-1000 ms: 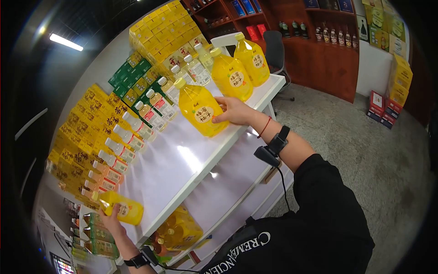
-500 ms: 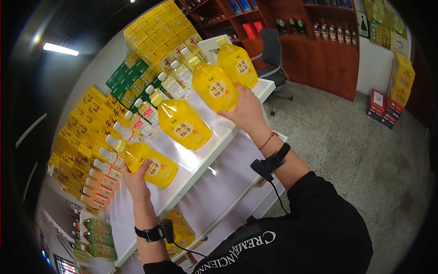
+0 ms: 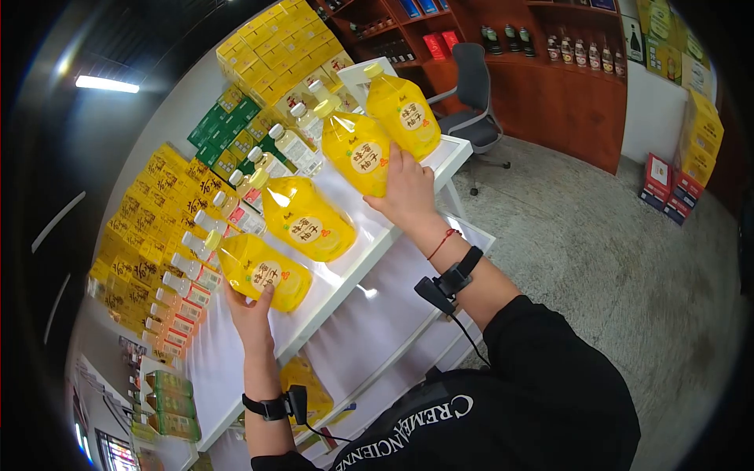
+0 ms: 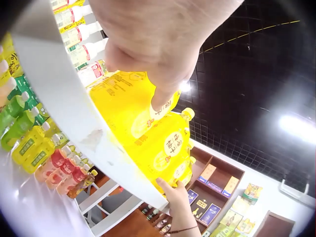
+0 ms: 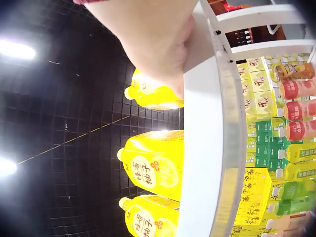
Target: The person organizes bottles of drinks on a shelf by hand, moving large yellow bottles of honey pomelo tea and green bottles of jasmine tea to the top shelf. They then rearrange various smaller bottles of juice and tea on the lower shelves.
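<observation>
Four large yellow juice jugs stand in a slanting row along the front of a white table (image 3: 220,392). My left hand (image 3: 250,318) grips the leftmost jug (image 3: 239,255), its thumb lying over the label. Beside that one, an untouched jug (image 3: 294,200) stands upright. My right hand (image 3: 410,192) holds the following jug (image 3: 343,137) by its lower part, thumb at the front and fingers along the right side. At the far right end is the last jug (image 3: 393,98), close to the held one. In the left wrist view the left hand (image 4: 158,44) hides part of its jug.
Smaller bottles (image 3: 294,147) line the table behind the jugs. Yellow cartons (image 3: 275,47) are stacked farther back. A grey office chair (image 3: 471,86) stands beyond the table's right end. Below the top, a lower shelf (image 3: 377,337) bears yellow packs.
My left hand has brought its jug in from the far left to the row's left end. My right hand has left the neighbouring jug and moved right to another.
</observation>
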Available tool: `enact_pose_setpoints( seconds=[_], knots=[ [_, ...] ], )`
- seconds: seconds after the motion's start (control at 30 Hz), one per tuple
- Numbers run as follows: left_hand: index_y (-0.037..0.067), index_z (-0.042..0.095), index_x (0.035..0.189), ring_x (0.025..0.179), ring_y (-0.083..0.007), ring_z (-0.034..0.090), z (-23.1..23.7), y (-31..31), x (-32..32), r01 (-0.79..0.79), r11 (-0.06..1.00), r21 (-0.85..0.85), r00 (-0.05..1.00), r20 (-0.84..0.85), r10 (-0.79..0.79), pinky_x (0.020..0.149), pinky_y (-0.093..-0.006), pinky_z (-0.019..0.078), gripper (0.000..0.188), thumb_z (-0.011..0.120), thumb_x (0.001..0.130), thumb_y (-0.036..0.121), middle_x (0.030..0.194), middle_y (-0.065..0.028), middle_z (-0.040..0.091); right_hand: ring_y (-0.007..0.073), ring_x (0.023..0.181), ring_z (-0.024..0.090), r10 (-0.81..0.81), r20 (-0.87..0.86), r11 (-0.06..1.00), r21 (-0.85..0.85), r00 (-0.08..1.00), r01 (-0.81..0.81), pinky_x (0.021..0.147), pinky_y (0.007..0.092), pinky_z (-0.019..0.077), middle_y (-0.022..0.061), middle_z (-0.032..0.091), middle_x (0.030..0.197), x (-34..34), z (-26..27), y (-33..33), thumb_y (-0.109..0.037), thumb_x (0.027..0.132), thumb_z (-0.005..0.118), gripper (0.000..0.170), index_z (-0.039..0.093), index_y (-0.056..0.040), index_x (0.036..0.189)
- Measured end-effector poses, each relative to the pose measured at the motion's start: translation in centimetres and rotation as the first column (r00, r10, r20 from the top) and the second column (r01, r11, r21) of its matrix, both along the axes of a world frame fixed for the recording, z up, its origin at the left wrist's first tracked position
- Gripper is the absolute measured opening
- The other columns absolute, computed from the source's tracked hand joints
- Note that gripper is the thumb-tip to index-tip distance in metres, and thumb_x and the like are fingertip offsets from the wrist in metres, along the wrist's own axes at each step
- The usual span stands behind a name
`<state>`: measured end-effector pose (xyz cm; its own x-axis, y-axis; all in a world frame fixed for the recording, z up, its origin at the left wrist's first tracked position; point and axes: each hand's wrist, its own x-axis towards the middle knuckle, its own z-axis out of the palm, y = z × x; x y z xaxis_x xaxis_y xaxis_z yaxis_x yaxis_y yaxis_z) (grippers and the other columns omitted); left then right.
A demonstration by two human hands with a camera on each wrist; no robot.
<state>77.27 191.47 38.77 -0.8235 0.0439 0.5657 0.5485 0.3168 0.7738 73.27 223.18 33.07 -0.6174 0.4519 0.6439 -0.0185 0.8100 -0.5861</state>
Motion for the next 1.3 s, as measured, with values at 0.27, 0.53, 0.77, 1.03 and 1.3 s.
enact_pose_setpoints(
  seconds=[0.27,0.53,0.77,1.03,1.3],
  knots=[
    [0.001,0.020,0.150,0.127,-0.0251,0.046,-4.2,-3.6,0.7,-0.004,0.999,-0.043,0.971,0.237,0.014,0.098,-0.0363,0.0442,0.085,0.068,0.080,0.002,0.139,-0.0168,0.044,0.0298,0.110,0.055,-0.014,-0.037,1.000,-0.003,0.999,0.014,0.092,0.0448,0.0386,0.0178,0.051,0.124,-0.4,-0.2,0.0,-0.043,0.062,0.083,0.104,0.033,0.0024,0.141],
    [-0.001,0.021,0.149,0.124,-0.0253,0.047,-4.5,-3.6,1.0,0.007,0.999,-0.053,0.966,0.259,0.007,0.096,-0.0345,0.0432,0.083,0.068,0.081,0.008,0.137,-0.0183,0.047,0.0315,0.110,0.054,0.047,-0.064,0.999,-0.022,0.997,-0.048,0.091,0.0439,0.0420,0.0185,0.051,0.122,-0.2,-0.8,1.0,-0.039,0.066,0.082,0.097,0.035,0.0021,0.139],
    [-0.003,0.022,0.149,0.126,-0.0258,0.045,-4.8,-3.9,0.8,0.057,0.997,0.061,0.968,0.239,-0.070,0.103,-0.0377,0.0397,0.078,0.066,0.086,0.011,0.139,-0.0197,0.044,0.0401,0.117,0.049,-0.069,-0.396,0.995,-0.099,0.916,0.032,0.098,0.0431,0.0438,0.0234,0.049,0.123,-1.5,-0.9,7.9,-0.025,0.069,0.082,0.087,0.035,0.0032,0.138],
    [-0.004,0.021,0.149,0.127,-0.0261,0.044,-4.8,-4.0,0.7,0.081,0.996,0.036,0.967,0.237,-0.088,0.105,-0.0379,0.0381,0.078,0.066,0.086,0.011,0.141,-0.0197,0.042,0.0393,0.120,0.051,0.052,-0.096,0.993,-0.096,0.994,-0.061,0.102,0.0399,0.0437,0.0277,0.049,0.128,-3.2,-0.2,9.6,-0.029,0.065,0.084,0.108,0.021,0.0078,0.145],
    [-0.002,0.024,0.149,0.127,-0.0254,0.045,-4.5,-3.9,0.9,0.057,0.998,0.027,0.966,0.251,-0.062,0.103,-0.0370,0.0403,0.077,0.065,0.086,0.011,0.141,-0.0185,0.043,0.0368,0.122,0.052,0.078,-0.045,0.992,-0.093,0.996,-0.082,0.102,0.0387,0.0441,0.0276,0.050,0.131,-3.3,0.0,9.9,-0.033,0.068,0.082,0.108,0.020,0.0084,0.146]
  ],
)
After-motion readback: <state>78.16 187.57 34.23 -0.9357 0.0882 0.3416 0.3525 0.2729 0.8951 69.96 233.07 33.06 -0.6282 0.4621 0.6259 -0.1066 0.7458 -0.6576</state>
